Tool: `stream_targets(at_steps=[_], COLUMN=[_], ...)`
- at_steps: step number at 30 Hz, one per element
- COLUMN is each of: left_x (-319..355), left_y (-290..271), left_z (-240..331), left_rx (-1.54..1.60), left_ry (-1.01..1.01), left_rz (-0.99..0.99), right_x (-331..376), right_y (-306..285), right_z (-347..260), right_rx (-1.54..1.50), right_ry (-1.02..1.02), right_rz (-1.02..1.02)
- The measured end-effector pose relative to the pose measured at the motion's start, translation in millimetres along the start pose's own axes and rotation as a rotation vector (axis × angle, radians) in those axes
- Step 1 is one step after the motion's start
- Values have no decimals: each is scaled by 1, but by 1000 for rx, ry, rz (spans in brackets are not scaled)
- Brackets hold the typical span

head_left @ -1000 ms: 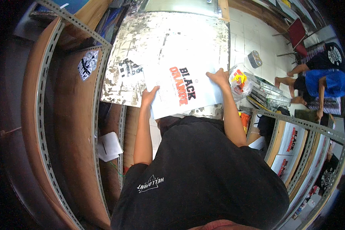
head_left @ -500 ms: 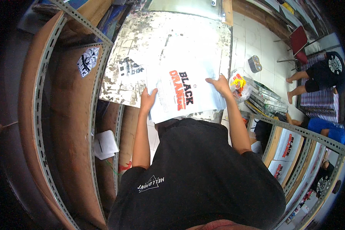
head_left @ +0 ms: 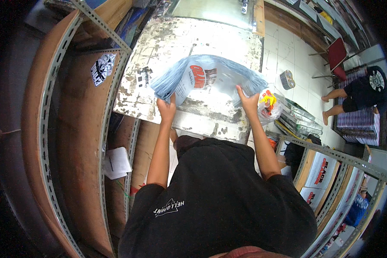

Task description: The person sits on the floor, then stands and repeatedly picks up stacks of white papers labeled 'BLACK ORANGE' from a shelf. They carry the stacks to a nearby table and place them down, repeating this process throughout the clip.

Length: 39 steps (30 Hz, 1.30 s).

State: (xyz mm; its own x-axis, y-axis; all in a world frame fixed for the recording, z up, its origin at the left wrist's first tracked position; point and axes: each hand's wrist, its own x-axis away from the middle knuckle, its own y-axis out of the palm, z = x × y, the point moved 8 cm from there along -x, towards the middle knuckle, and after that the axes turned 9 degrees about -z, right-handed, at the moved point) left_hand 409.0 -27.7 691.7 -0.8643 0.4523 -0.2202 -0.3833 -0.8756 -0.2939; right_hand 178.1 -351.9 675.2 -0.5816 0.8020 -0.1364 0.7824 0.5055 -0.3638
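Stack of printed plastic bags [head_left: 206, 81] lifted off stained surface [head_left: 167, 47]; left hand [head_left: 167, 107] and right hand [head_left: 247, 101] pinch its near edge; not set down.

A worn, paint-stained counter [head_left: 159, 92] with a scuffed grey-white top carries the work; a small black-and-white sticker [head_left: 144, 77] lies near its left edge. Right of it, the white tiled floor [head_left: 288, 47] bears a roll of tape [head_left: 287, 79], a red chair [head_left: 336, 55] and flat stacked packets [head_left: 299, 120].
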Motion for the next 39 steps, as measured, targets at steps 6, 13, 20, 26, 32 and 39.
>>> stream_targets(at_steps=[6, 13, 20, 26, 32, 39], left_x=[-21, 24, 36, 41, 58, 98], left_y=[-22, -11, -14, -95, -303, -510], left_z=[24, -111, -115, -86, -81, -150], left_rx=[-1, -41, 37, 96, 222, 394], left_ry=[-72, -675, -688, -659, -685, -835], left_rz=[-60, -350, -328, -194, 184, 542], right_x=[-23, -12, 17, -4, -4, 36], right_y=[-9, 29, 36, 105, 320, 591], right_z=[-62, 48, 30, -7, -180, -278], right_rx=[105, -113, -330, -140, -139, -123], right_ry=[113, 654, 694, 494, 285, 258], right_rz=[-68, -753, -695, -709, -1011, -1355])
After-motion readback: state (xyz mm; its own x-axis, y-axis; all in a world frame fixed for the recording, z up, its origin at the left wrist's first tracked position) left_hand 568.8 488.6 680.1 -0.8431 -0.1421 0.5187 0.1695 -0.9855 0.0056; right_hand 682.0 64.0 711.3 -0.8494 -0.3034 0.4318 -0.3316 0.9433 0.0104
